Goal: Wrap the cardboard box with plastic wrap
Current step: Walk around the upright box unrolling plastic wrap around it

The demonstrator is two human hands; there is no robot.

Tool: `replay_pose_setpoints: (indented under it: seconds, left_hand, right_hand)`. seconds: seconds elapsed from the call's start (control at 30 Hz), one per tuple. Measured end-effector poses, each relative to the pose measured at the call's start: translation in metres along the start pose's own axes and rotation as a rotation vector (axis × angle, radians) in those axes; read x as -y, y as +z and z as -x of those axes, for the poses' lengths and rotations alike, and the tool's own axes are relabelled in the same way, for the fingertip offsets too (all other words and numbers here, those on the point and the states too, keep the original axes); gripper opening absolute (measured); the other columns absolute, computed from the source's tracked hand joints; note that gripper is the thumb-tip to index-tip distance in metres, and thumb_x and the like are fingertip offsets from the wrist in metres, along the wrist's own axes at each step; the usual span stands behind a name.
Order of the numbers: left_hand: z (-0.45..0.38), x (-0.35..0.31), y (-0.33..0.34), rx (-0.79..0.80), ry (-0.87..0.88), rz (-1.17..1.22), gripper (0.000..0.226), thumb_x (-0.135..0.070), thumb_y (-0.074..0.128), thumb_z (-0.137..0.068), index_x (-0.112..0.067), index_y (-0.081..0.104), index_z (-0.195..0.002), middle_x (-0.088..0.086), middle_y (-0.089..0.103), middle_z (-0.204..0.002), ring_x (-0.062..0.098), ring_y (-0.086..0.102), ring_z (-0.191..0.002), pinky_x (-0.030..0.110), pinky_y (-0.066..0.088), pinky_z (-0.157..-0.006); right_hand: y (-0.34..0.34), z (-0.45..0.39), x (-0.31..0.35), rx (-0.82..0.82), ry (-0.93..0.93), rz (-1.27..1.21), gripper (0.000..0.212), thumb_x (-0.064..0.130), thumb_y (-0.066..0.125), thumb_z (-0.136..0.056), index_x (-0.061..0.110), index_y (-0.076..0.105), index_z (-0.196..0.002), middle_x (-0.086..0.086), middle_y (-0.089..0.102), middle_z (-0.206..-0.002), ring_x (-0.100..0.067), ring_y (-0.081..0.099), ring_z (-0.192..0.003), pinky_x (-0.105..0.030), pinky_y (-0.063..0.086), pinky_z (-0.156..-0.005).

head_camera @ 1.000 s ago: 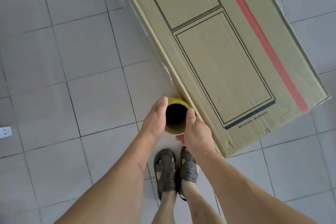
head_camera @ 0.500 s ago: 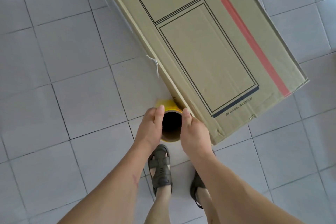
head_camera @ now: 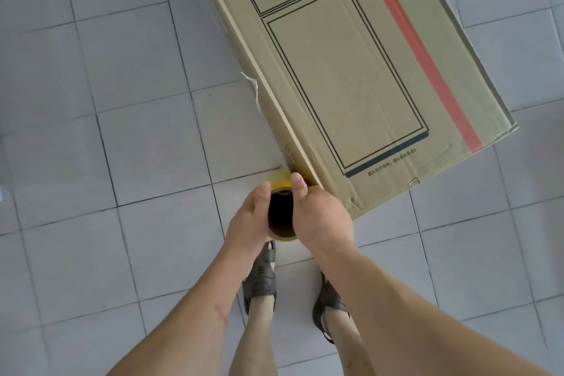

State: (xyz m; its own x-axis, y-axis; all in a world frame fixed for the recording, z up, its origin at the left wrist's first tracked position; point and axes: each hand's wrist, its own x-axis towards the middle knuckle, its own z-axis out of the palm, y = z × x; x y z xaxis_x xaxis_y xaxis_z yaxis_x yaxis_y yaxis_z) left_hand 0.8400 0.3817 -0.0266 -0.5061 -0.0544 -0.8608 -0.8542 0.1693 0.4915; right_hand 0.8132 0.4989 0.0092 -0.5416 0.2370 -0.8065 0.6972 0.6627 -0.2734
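Two hands clasped round an upright roll of plastic wrap (head_camera: pixel 282 217), viewed down its dark hollow core. Left hand (head_camera: pixel 248 220) curled against the roll's left side, thumb lying along the rim; right hand (head_camera: pixel 320 217) curled against the right side, thumb raised past the yellow top edge. Roll held just beside the near corner of a large cardboard box (head_camera: pixel 351 76), close against its long left edge. Box lying flat on a grey tiled floor (head_camera: pixel 106 131), printed with black rectangles and a red stripe. Crumpled strand of film (head_camera: pixel 253 88) clinging to the box's left edge, farther up. Sandalled feet (head_camera: pixel 261 281) planted below the roll.
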Motion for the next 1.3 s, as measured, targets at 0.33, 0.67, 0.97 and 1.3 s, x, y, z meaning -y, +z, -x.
replay_pose_setpoints:
  seconds: [0.33, 0.67, 0.97, 1.3]
  left_hand:
    - [-0.009, -0.002, 0.016, -0.105, 0.081, 0.013, 0.059, -0.068, 0.035, -0.097, -0.031, 0.062, -0.135, -0.006, 0.064, -0.137, 0.013, 0.056, -0.127, 0.038, 0.041, -0.115]
    - [0.039, 0.052, 0.038, -0.112, 0.018, 0.222, 0.046, -0.075, 0.035, -0.091, -0.044, 0.067, -0.102, -0.002, 0.075, -0.107, 0.022, 0.070, -0.109, 0.050, 0.056, -0.099]
    - [0.010, 0.051, 0.043, -0.049, 0.066, 0.104, 0.079, -0.087, 0.029, -0.082, -0.043, 0.051, -0.144, -0.007, 0.060, -0.143, 0.016, 0.052, -0.136, 0.045, 0.039, -0.118]
    - [0.033, 0.075, 0.060, 0.064, -0.064, 0.141, 0.065, -0.076, 0.033, -0.096, -0.033, 0.048, -0.142, 0.000, 0.065, -0.134, 0.021, 0.063, -0.123, 0.044, 0.056, -0.102]
  right_hand:
    - [0.020, -0.007, -0.017, -0.052, -0.020, -0.178, 0.053, 0.051, 0.020, -0.104, 0.017, 0.053, -0.125, -0.011, 0.063, -0.120, -0.033, 0.059, -0.112, -0.035, 0.039, -0.079]
    - [0.021, 0.020, -0.050, -0.168, -0.090, -0.180, 0.040, 0.048, 0.032, -0.104, 0.028, 0.062, -0.122, 0.003, 0.065, -0.101, -0.024, 0.062, -0.103, -0.033, 0.046, -0.078]
    - [0.034, 0.016, -0.071, 0.081, 0.186, -0.662, 0.069, 0.075, 0.022, -0.092, 0.027, 0.054, -0.131, -0.004, 0.063, -0.119, -0.023, 0.060, -0.107, -0.044, 0.059, -0.085]
    - [0.011, 0.016, -0.089, -0.070, 0.083, 0.144, 0.069, 0.080, 0.029, -0.087, 0.019, 0.053, -0.108, -0.002, 0.062, -0.094, -0.025, 0.058, -0.084, -0.036, 0.047, -0.071]
